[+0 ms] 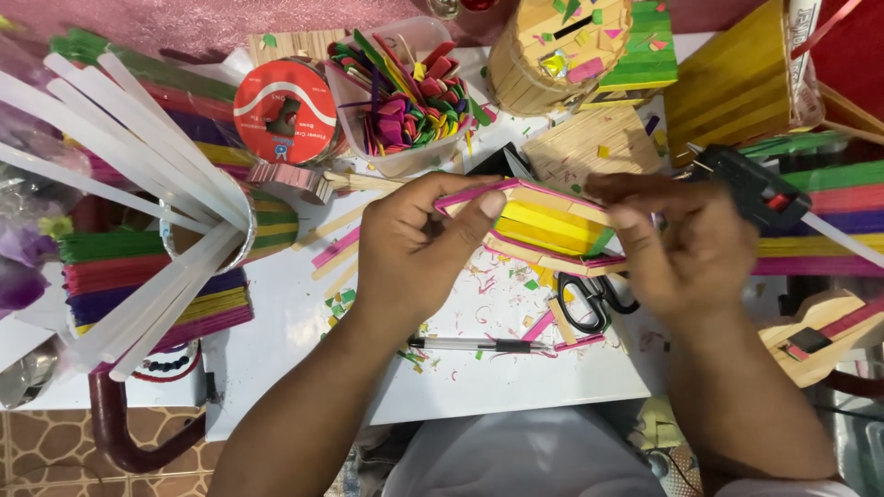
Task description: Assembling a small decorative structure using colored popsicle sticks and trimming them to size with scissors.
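Observation:
I hold a small craft-stick piece (pixel 543 225) with yellow slats and pink edges above the white table (pixel 276 322). My left hand (pixel 414 248) grips its left end, thumb pressed on the pink rim. At its right end my right hand (pixel 681 244) pinches it with the fingertips. Beneath the piece lie black scissors (pixel 589 299), a pen (pixel 474 345) and loose pink sticks (pixel 336 247) among coloured scraps.
Clear glue sticks (pixel 120 147) fan out of a cup at left, over stacks of coloured sticks (pixel 138 276). A red tape roll (pixel 284 110), a tub of coloured stick bits (pixel 405 92), stick-built houses (pixel 562 51) and a black glue gun (pixel 755 189) ring the work area.

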